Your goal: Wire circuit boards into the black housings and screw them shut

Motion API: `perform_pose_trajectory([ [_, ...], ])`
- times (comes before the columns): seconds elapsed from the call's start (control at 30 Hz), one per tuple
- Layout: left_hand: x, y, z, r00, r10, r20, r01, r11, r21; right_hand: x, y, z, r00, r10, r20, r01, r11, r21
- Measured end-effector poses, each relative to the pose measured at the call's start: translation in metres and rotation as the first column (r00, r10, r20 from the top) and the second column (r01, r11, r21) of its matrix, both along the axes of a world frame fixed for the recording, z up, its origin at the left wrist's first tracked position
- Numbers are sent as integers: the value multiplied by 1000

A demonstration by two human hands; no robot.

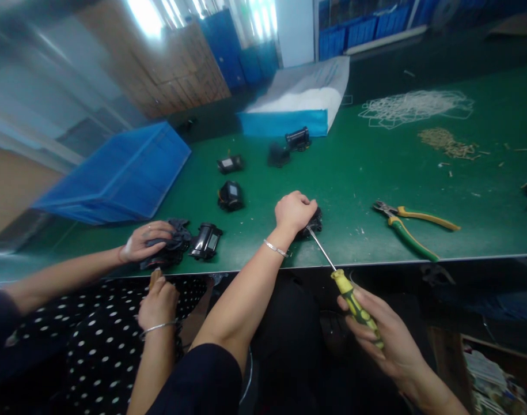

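Note:
My left hand (294,211) is closed over a small black part (314,223) and presses it on the green table (358,173) near the front edge. My right hand (378,331), below the table edge, grips a yellow-handled screwdriver (353,302). Its metal shaft runs up and left, and the tip meets the black part under my left hand.
A co-worker in polka-dot clothes sits at my left; one hand (144,242) rests on black parts (205,240), the other hand (157,302) is below the table. Green-and-yellow pliers (412,226) lie to the right. More black parts (231,196), a blue crate (116,173), a white bag (302,101) and plastic scraps (414,106) lie farther back.

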State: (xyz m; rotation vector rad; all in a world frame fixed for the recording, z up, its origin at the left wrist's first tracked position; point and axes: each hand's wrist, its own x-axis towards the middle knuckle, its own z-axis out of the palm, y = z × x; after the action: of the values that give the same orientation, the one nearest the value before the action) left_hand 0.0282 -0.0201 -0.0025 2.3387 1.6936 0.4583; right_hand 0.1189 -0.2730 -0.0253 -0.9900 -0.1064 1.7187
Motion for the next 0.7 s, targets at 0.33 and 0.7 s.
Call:
perform_pose_trajectory([
  [0.33, -2, 1, 5, 999, 18, 36, -17, 1000, -25, -8, 1, 0, 940, 35, 339, -65, 995, 78],
  [0.7, 2, 3, 7, 999, 36, 6, -36, 998, -49, 5, 3, -9, 595, 23, 804, -216, 967, 133],
])
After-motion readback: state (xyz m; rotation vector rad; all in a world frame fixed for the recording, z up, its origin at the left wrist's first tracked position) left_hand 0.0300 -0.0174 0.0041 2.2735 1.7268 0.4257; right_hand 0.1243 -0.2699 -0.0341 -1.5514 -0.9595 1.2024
